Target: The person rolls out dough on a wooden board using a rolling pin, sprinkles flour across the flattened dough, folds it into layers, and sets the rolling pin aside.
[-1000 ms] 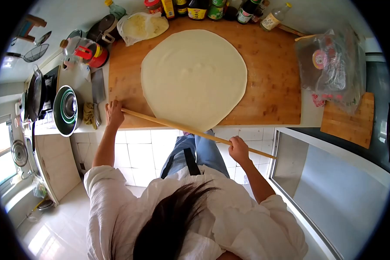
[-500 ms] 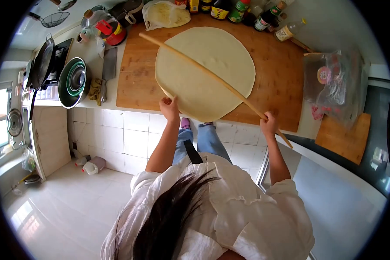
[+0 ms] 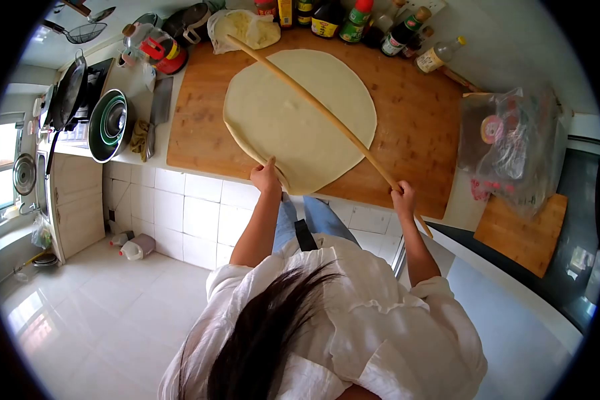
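Note:
A large round sheet of dough (image 3: 293, 133) lies on the wooden board (image 3: 193, 127), its front edge reaching the board's near edge. My left hand (image 3: 267, 177) is closed on that front-left edge, where the dough is lifted and folded over a little. A long thin rolling pin (image 3: 311, 101) slants across the sheet from far left to near right. My right hand (image 3: 403, 198) is wrapped round the pin near its lower end, to the right of the dough. The pin's far end sticks out past the sheet.
Sauce bottles (image 3: 357, 20) line the back, beside a plastic bag of pale food (image 3: 244, 32). At left are a cleaver (image 3: 161, 100), nested bowls (image 3: 111, 125) and an oil jug (image 3: 157, 50). Plastic bags (image 3: 513, 147) and a small wooden board (image 3: 521, 233) lie at right.
The view has shifted slightly. My left hand has moved a little along the front edge, and more of the left edge is folded over. My right hand still grips the pin.

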The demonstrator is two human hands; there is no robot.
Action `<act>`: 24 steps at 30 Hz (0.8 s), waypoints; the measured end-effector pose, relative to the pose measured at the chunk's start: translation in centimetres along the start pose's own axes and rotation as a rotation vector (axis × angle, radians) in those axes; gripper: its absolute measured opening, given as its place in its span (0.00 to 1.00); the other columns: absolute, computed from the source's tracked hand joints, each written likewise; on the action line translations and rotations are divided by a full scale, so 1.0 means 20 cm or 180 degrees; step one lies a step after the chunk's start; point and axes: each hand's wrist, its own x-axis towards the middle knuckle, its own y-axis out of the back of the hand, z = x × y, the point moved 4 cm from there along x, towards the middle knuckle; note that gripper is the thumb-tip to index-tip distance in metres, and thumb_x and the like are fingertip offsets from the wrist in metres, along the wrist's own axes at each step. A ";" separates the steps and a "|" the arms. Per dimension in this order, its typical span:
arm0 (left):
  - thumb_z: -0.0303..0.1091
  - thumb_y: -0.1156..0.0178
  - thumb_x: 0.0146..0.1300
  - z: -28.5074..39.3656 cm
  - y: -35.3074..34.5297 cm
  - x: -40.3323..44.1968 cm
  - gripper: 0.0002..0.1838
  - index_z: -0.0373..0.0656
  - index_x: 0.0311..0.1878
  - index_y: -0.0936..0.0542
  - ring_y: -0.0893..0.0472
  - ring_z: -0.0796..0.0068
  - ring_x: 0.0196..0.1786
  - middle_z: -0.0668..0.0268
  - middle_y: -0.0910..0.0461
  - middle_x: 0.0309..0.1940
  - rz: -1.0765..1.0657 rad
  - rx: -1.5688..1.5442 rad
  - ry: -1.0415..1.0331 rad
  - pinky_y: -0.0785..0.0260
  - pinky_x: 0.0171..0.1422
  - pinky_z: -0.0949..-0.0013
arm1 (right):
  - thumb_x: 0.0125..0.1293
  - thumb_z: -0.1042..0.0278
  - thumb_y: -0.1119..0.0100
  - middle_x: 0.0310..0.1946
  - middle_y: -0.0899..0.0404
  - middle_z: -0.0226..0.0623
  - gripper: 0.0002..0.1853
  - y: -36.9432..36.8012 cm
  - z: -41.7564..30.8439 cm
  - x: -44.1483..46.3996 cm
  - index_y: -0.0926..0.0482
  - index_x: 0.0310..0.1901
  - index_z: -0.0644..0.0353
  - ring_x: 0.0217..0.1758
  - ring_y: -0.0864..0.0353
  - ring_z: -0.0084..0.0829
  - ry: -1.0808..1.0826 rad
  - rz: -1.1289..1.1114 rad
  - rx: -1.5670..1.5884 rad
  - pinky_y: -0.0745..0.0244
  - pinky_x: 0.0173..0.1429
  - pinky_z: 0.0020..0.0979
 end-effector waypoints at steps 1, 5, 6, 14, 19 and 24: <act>0.31 0.30 0.51 -0.01 -0.02 0.02 0.15 0.26 0.35 0.17 0.17 0.65 0.31 0.56 0.15 0.31 -0.0005 -0.0016 -0.0012 0.25 0.39 0.63 | 0.50 0.73 0.45 0.29 0.20 0.46 0.08 0.00 0.00 0.02 0.21 0.33 0.61 0.31 0.21 0.46 -0.0098 -0.0077 0.0069 0.28 0.36 0.38; 0.32 0.29 0.50 0.04 0.01 0.24 0.15 0.29 0.36 0.16 0.18 0.65 0.30 0.55 0.15 0.31 0.0431 -0.0042 -0.0490 0.25 0.38 0.62 | 0.53 0.75 0.46 0.21 0.28 0.41 0.04 0.07 -0.08 0.10 0.25 0.29 0.66 0.26 0.27 0.34 0.0286 0.0052 0.0286 0.33 0.33 0.34; 0.33 0.29 0.50 0.04 0.05 0.37 0.15 0.29 0.36 0.16 0.18 0.64 0.30 0.55 0.15 0.30 0.0447 -0.0100 -0.0516 0.25 0.38 0.62 | 0.53 0.75 0.46 0.20 0.32 0.39 0.04 0.08 -0.08 0.11 0.26 0.29 0.66 0.26 0.30 0.31 0.0206 -0.0002 0.0472 0.34 0.32 0.33; 0.32 0.42 0.63 0.47 0.13 0.31 0.25 0.32 0.63 0.29 0.29 0.49 0.63 0.43 0.31 0.63 0.1260 0.1507 -0.2711 0.38 0.67 0.55 | 0.51 0.76 0.47 0.20 0.38 0.36 0.03 0.08 -0.06 0.19 0.29 0.28 0.66 0.25 0.37 0.26 0.0407 -0.0296 0.0454 0.38 0.31 0.31; 0.47 0.44 0.67 0.17 -0.22 -0.13 0.34 0.41 0.72 0.37 0.43 0.53 0.76 0.52 0.40 0.73 -0.0320 0.2980 -0.3636 0.53 0.78 0.48 | 0.50 0.76 0.47 0.20 0.34 0.38 0.05 0.00 -0.12 0.22 0.28 0.29 0.66 0.25 0.34 0.28 0.0384 -0.0435 0.0161 0.37 0.31 0.31; 0.56 0.49 0.69 0.23 0.12 0.21 0.35 0.52 0.75 0.38 0.48 0.59 0.79 0.62 0.44 0.77 0.0140 0.3526 -0.3343 0.60 0.79 0.43 | 0.51 0.75 0.48 0.20 0.33 0.38 0.05 0.01 -0.16 0.23 0.27 0.30 0.66 0.25 0.33 0.29 0.0583 -0.0566 0.0283 0.35 0.32 0.31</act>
